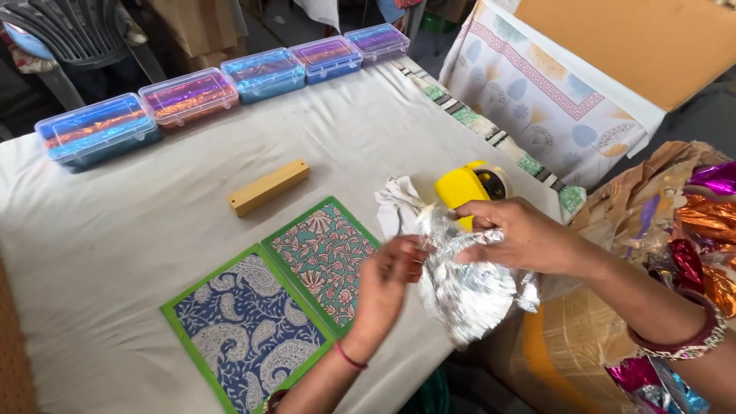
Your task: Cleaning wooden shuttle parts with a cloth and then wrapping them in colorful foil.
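Note:
A crumpled sheet of silver foil (468,287) hangs over the table's right edge, held between both hands. My right hand (521,234) grips its top from the right. My left hand (387,280), slightly blurred, pinches its left edge. Just behind the foil sit a yellow tape dispenser (464,184) and a crumpled white cloth (397,205). Two green-bordered printed cards lie to the left: a pink floral one (322,257) and a blue paisley one (241,330).
A yellow wooden block (268,187) lies mid-table on the white cloth (115,253). Several clear plastic boxes (188,96) of coloured foil line the far edge. Shiny coloured foil scraps (701,230) and a cardboard box (575,345) sit at right. A grey plastic chair (69,31) stands at back left.

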